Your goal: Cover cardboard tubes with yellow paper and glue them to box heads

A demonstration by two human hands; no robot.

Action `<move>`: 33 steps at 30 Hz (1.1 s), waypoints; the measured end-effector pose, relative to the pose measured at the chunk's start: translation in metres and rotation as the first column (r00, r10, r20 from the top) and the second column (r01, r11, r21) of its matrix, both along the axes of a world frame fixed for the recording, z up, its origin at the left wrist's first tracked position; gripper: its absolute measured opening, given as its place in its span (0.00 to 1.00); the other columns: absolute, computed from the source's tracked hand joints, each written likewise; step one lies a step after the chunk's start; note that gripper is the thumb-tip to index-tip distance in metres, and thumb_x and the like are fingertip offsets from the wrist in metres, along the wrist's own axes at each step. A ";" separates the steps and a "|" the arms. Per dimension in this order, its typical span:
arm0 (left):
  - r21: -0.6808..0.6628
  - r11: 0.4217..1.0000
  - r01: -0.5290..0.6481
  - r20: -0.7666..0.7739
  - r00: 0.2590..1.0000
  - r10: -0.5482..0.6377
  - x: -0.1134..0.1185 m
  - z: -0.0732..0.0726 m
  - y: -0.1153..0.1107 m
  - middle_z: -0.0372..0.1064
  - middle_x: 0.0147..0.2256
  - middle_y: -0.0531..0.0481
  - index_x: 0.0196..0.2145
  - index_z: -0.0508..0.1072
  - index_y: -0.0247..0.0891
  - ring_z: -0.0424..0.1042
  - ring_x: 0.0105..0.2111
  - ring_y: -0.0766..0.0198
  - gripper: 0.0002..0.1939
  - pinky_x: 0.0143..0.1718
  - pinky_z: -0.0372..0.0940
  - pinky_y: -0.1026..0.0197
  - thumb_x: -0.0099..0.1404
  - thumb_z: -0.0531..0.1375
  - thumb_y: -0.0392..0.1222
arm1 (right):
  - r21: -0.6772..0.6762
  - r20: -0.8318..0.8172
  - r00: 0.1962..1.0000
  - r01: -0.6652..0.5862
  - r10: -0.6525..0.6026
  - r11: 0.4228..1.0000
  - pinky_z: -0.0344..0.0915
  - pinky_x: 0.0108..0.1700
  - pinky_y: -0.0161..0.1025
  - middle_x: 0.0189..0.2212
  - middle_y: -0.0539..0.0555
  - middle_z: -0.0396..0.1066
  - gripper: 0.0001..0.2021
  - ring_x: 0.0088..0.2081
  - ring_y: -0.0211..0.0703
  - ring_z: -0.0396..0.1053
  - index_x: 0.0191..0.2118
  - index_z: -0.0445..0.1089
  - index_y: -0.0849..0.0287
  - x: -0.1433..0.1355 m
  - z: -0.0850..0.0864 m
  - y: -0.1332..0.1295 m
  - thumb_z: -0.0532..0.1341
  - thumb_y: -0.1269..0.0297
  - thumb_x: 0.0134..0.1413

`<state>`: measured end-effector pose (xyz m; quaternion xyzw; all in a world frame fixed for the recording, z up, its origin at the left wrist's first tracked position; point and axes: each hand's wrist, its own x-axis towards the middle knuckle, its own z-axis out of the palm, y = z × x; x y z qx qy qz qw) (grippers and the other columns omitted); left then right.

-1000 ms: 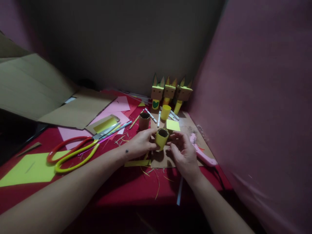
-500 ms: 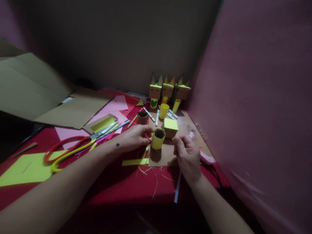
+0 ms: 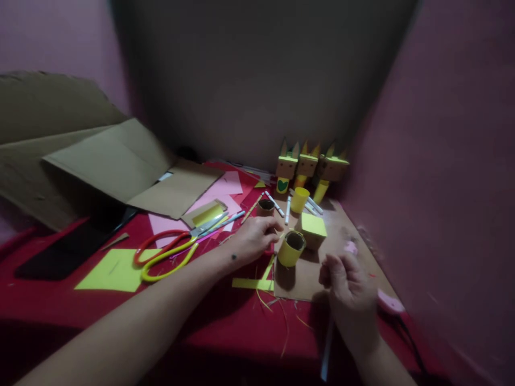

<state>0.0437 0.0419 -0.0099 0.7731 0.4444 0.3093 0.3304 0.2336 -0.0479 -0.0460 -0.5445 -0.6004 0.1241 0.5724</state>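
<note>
My left hand is over the table with its fingers bent and thumb and forefinger slightly apart. Its fingertips are close beside an upright yellow paper-wrapped cardboard tube; I cannot tell if they touch it. A plain brown tube stands just behind that hand. My right hand is closed in a pinch, and whatever it holds is hidden. Between the hands, behind the yellow tube, sits a small cardboard box with a yellow top. Both tube and box rest on a cardboard sheet.
Large red-and-yellow scissors lie left by yellow paper and a folded cardboard piece. Behind are white markers, a yellow cylinder and three eared box figures. A pink corded tool lies right.
The view has swung left, so everything appears farther right and lower. My right hand has drawn back slightly from the box. The tubes and box stay in place.
</note>
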 end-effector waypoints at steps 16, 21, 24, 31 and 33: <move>0.042 0.966 -0.256 0.142 0.958 0.248 -0.047 0.037 0.023 0.68 0.26 0.51 0.39 0.69 0.37 0.67 0.24 0.64 0.11 0.26 0.63 0.60 0.63 0.56 0.46 | 0.061 0.084 0.995 -0.056 0.051 0.997 0.69 0.30 0.38 0.30 0.51 0.70 0.08 0.29 0.42 0.70 0.39 0.67 0.55 0.000 -0.010 0.013 0.64 0.59 0.57; 0.117 0.980 -0.161 -0.030 0.986 0.165 -0.042 0.014 0.045 0.70 0.44 0.39 0.50 0.67 0.34 0.70 0.46 0.47 0.28 0.45 0.65 0.48 0.53 0.65 0.48 | -0.004 0.374 0.922 -0.101 0.095 0.995 0.69 0.48 0.54 0.48 0.60 0.68 0.31 0.46 0.54 0.68 0.59 0.57 0.55 -0.019 0.011 0.025 0.67 0.63 0.51; 0.205 0.972 -0.118 -0.099 0.985 0.140 -0.028 -0.001 0.054 0.65 0.51 0.37 0.54 0.64 0.35 0.62 0.55 0.42 0.35 0.54 0.59 0.44 0.51 0.67 0.46 | -0.078 0.454 0.877 -0.141 0.161 0.987 0.69 0.48 0.55 0.46 0.60 0.69 0.22 0.47 0.55 0.68 0.55 0.62 0.55 -0.027 0.018 0.028 0.61 0.69 0.54; 0.226 0.974 -0.025 -0.149 0.987 0.060 -0.016 -0.008 0.063 0.69 0.41 0.45 0.41 0.69 0.40 0.69 0.44 0.51 0.14 0.45 0.63 0.53 0.56 0.62 0.40 | -0.044 0.439 0.888 -0.135 0.140 0.990 0.69 0.47 0.50 0.44 0.58 0.70 0.19 0.45 0.51 0.70 0.51 0.65 0.56 -0.023 0.023 0.020 0.58 0.73 0.53; 0.208 0.978 -0.024 -0.149 0.987 0.056 -0.019 -0.004 0.063 0.71 0.40 0.46 0.40 0.69 0.40 0.70 0.42 0.53 0.12 0.43 0.63 0.54 0.56 0.60 0.39 | 0.002 0.392 0.915 -0.105 0.096 0.994 0.70 0.44 0.48 0.43 0.57 0.72 0.17 0.43 0.50 0.71 0.49 0.67 0.54 -0.011 0.036 0.020 0.59 0.71 0.52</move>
